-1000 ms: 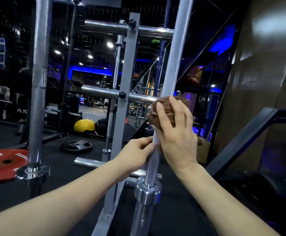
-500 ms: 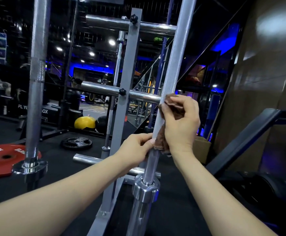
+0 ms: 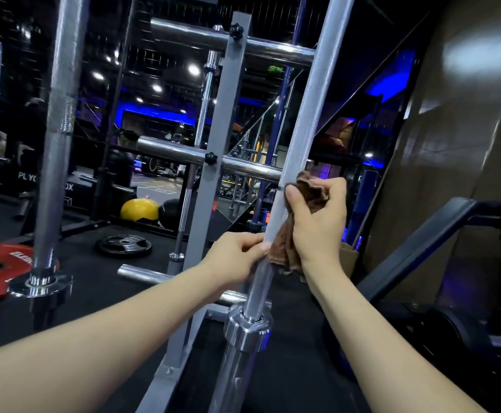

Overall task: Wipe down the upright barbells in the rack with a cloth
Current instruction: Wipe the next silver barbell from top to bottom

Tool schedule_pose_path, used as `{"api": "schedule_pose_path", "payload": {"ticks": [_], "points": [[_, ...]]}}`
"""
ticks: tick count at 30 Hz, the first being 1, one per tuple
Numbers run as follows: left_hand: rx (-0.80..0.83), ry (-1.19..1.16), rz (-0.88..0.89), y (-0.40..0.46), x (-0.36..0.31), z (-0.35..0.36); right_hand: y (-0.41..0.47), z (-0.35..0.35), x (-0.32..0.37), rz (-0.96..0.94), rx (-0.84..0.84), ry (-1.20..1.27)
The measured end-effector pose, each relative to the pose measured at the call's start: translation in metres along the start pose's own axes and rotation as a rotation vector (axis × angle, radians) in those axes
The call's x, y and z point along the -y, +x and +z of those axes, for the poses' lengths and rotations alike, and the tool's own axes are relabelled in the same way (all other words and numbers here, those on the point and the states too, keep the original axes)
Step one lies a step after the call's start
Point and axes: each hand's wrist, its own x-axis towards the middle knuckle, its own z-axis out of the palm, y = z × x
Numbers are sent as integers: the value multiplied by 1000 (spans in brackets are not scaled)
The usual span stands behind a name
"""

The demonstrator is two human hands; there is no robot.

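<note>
My right hand pinches the brown cloth against the near barbell, low by the rack's right edge; my left hand grips the shaft, seemingly steadying. Next: wipe upward.

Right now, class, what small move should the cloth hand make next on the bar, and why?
Probably slide the right hand up the bar, pressing the cloth on. The cloth sits low on the shaft, the left hand steadies the bar just below, and a long stretch lies above.
</note>
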Motion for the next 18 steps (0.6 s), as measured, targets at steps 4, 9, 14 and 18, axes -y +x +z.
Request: {"api": "schedule_pose_path", "payload": {"ticks": [4, 9, 14, 18], "points": [[-14, -66, -80, -3, -6, 3, 3, -16, -1, 97, -34, -11], [26, -134, -98, -8, -6, 2, 19, -5, 28, -439, 96, -284], [64, -79, -96, -22, 14, 0, -5, 3, -21, -593, 159, -452], [52, -164, -111, -25, 14, 2, -54, -16, -40, -615, 302, -505]]}}
